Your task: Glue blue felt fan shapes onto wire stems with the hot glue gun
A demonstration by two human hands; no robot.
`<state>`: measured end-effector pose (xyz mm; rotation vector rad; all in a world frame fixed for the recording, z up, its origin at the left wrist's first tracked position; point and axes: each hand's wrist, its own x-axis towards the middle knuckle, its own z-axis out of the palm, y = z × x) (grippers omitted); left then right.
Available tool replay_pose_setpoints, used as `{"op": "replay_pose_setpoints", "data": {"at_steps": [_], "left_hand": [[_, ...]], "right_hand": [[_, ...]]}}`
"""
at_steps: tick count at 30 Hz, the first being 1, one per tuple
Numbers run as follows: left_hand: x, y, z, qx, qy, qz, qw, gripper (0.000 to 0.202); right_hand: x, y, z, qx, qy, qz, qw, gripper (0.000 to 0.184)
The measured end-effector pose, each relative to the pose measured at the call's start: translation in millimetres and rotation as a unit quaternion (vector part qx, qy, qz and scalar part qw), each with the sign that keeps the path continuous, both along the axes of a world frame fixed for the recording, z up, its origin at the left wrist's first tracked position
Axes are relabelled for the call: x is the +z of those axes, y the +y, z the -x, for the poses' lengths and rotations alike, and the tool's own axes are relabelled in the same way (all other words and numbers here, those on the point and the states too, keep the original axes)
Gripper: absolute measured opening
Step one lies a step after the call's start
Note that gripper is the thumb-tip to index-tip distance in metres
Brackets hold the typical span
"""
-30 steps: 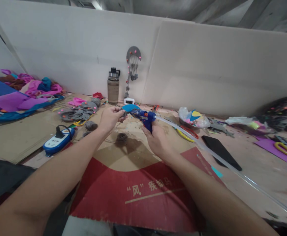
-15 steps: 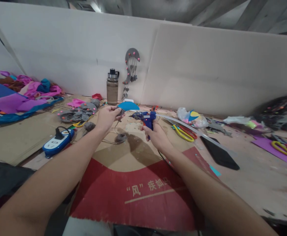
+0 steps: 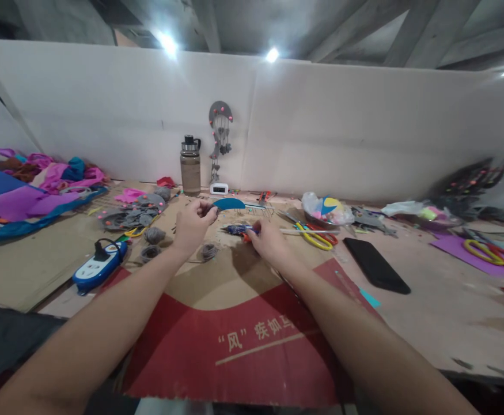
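Observation:
My left hand (image 3: 194,226) is closed in a pinch, with a blue crescent-shaped felt piece (image 3: 230,204) at its fingertips. Whether a small grey scrap is also between those fingers is hard to make out. My right hand (image 3: 265,239) has its fingers around a blue hot glue gun (image 3: 234,229), which lies low over the cardboard with its nozzle pointing left. A long pale glue stick (image 3: 297,231) sticks out of the gun's back. Below my left hand, a small coil of grey yarn (image 3: 209,251) rests on the cardboard (image 3: 217,288).
A bottle (image 3: 190,168) and a small white clock (image 3: 219,188) stand at the back. Yellow-handled scissors (image 3: 318,239) and a black phone (image 3: 376,265) lie right. On the left are a power strip (image 3: 99,267), grey felt pieces (image 3: 133,216) and a colourful fabric pile (image 3: 31,184).
My right hand has lowered the glue gun from upright to lying near the cardboard. The blue felt piece has shifted slightly along with my left hand. My view has tilted up a little.

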<state>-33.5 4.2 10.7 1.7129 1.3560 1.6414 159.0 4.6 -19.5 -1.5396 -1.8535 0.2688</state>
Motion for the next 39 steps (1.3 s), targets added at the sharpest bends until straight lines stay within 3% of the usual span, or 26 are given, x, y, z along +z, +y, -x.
{"op": "replay_pose_setpoints", "data": {"at_steps": [2, 3, 7, 9, 12, 15, 19, 21, 30, 39], "left_hand": [[2.0, -4.7, -0.7, 0.033, 0.069, -0.049, 0.996, 0.018], [2.9, -7.0, -1.2, 0.042, 0.094, -0.068, 0.992, 0.017], [3.8, -13.5, -2.7, 0.041, 0.144, -0.098, 0.984, 0.014], [3.4, -14.5, -3.1, 0.033, 0.151, -0.096, 0.983, 0.014], [3.3, -13.7, -4.3, 0.039, 0.142, -0.084, 0.985, 0.014], [3.0, -11.4, -7.3, 0.005, 0.073, -0.033, 0.997, 0.018], [1.7, -9.3, -11.9, -0.119, -0.083, 0.061, 0.988, 0.026], [1.6, -9.3, -13.4, -0.148, -0.127, 0.083, 0.977, 0.026], [0.4, -8.1, -15.0, -0.181, -0.203, 0.104, 0.957, 0.021], [1.4, -9.5, -15.5, -0.194, -0.232, 0.109, 0.947, 0.02]], "right_hand": [[4.1, -7.1, 14.6, 0.062, 0.138, 0.035, 0.988, 0.019], [6.2, -10.8, 23.4, 0.095, 0.227, 0.064, 0.967, 0.022], [14.9, -22.8, 56.2, 0.204, 0.526, 0.127, 0.816, 0.035], [20.1, -26.7, 64.9, 0.242, 0.591, 0.167, 0.751, 0.036], [27.3, -30.6, 66.4, 0.274, 0.617, 0.217, 0.705, 0.032], [30.8, -32.2, 59.4, 0.256, 0.62, 0.226, 0.706, 0.026], [29.4, -31.5, 50.0, 0.198, 0.604, 0.169, 0.753, 0.02], [27.8, -31.0, 47.7, 0.174, 0.592, 0.141, 0.775, 0.019], [25.1, -27.0, 46.0, 0.124, 0.564, 0.093, 0.811, 0.015], [22.1, -24.6, 44.8, 0.114, 0.566, 0.096, 0.811, 0.015]]}}
